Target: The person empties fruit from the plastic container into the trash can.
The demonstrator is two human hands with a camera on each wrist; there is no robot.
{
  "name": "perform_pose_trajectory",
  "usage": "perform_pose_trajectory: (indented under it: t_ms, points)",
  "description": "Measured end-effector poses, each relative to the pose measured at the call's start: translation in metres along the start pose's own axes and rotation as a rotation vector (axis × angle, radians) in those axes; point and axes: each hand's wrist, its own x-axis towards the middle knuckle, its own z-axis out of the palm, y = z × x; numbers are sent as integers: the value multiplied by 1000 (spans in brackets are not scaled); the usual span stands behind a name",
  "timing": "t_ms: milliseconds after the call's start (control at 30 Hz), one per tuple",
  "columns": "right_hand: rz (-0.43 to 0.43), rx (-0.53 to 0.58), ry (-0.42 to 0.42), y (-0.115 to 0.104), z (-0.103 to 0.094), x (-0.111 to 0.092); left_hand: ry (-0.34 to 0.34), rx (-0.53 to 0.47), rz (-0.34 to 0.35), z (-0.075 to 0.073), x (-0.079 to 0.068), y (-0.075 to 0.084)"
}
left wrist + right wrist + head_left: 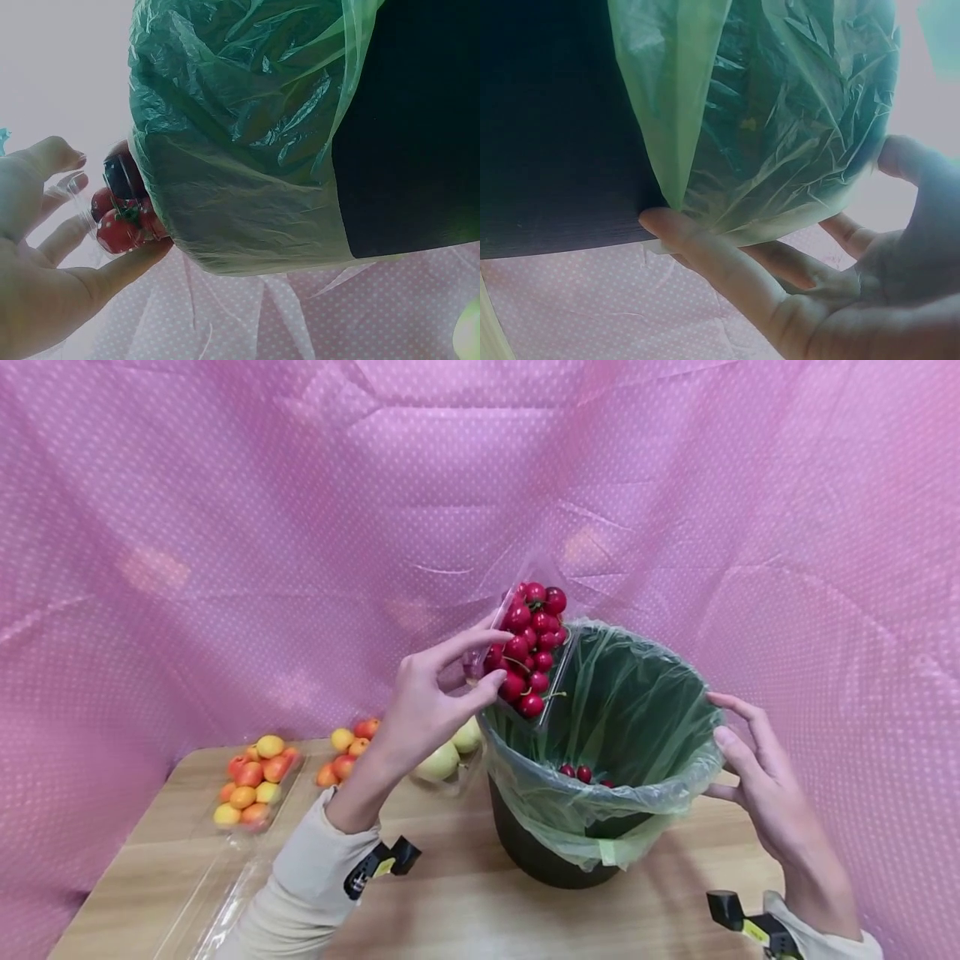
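My left hand [438, 693] grips a clear plastic box [564, 672] of red cherries [528, 639] by its side. The box tilts steeply over the left rim of a dark bin [551, 856], which has a green plastic bag [637, 693] as a liner, folded down over its edge. A few cherries [583, 773] lie inside the bin. In the left wrist view the box's end, with red fruit [120, 225], shows between thumb and fingers. On the bin's right side my right hand [772, 793] rests its spread, fairly straight fingers [727, 270] against the lined outer wall.
Left on the wooden table [450, 893] stands a clear box of small orange and yellow fruits [251, 781]. More such fruits [348, 752] and pale green round fruits [438, 764] are partly behind my left arm. Clear plastic [217, 893] lies at front left. A pink dotted curtain [300, 527] hangs behind.
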Motion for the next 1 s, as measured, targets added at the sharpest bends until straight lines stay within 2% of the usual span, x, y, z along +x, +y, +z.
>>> perform_pose_trajectory:
  t_ms: [167,433,700,1000]
  points:
    - [-13,12,2,-4,-1,4,-19,16,27,0,3,0]
    - [0,34,-6,-4,2,3,-41,129,83,1,1,-4]
    - [-3,41,-9,-2,0,1,-33,195,183,1,3,-3]
    - [-10,1,-5,0,0,1,-27,271,332,4,4,-1]
